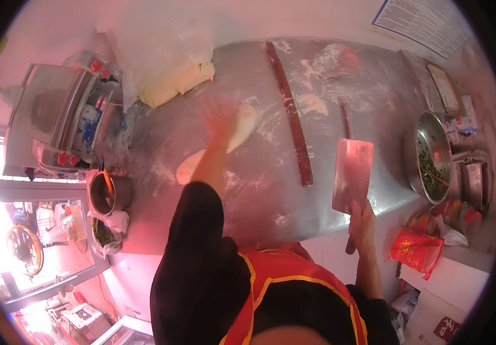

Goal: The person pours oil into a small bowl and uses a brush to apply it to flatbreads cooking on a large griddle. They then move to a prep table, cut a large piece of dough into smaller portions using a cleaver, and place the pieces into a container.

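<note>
My left hand (pixel 218 115), blurred, is over the upper part of a pale dough log (pixel 244 125) on the floured metal worktop (pixel 256 207). The lower end of dough shows left of my forearm; whether both parts are one piece is hidden. My right hand (pixel 362 220) is closed around the handle of a cleaver (pixel 353 172), whose broad blade points away from me over the worktop's front edge. A long dark red rolling pin (pixel 290 114) lies between my hands. Beyond my left hand, a larger slab of dough (pixel 179 84) lies partly under clear plastic sheeting.
At left stand a dough-rolling machine (pixel 53 108) and a metal pot (pixel 120 194) with an orange handle. A steel bowl of chopped greens (pixel 429 166) sits at right. A short rod (pixel 346 118) and a plastic-wrapped lump (pixel 335 61) lie towards the back.
</note>
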`<state>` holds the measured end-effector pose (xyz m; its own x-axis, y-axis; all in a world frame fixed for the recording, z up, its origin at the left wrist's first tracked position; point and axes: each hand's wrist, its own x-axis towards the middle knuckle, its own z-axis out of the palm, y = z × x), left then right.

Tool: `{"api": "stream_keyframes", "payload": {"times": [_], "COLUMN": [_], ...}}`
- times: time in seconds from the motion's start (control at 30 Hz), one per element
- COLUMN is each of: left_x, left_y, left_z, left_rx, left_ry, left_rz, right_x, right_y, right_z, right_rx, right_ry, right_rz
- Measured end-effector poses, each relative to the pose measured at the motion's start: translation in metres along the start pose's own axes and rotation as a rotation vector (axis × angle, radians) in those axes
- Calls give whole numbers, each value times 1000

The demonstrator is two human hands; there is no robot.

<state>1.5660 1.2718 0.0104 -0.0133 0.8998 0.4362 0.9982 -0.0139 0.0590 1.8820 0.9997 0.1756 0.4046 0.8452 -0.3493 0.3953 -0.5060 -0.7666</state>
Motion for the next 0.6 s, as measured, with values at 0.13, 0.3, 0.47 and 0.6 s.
{"api": "stream_keyframes", "payload": {"times": [0.13,0.3,0.47,0.6], "left_x": [3,-87,-68,-89], "left_y": [8,96,92,67], "left_z": [18,-54,-86,-75], "left_rx": [-220,-519,-375,-621], "left_ry": [-571,-151,-483,-754], "left_rz": [-84,363,107,97], "right_x": [-10,-7,27,84], "right_y": [11,18,-17,-71], "right_z": [-5,1,18,56], "right_rx": [45,143,101,-319], "right_ry": [39,27,-58,-38], "right_rz": [32,17,-99,-579]}}
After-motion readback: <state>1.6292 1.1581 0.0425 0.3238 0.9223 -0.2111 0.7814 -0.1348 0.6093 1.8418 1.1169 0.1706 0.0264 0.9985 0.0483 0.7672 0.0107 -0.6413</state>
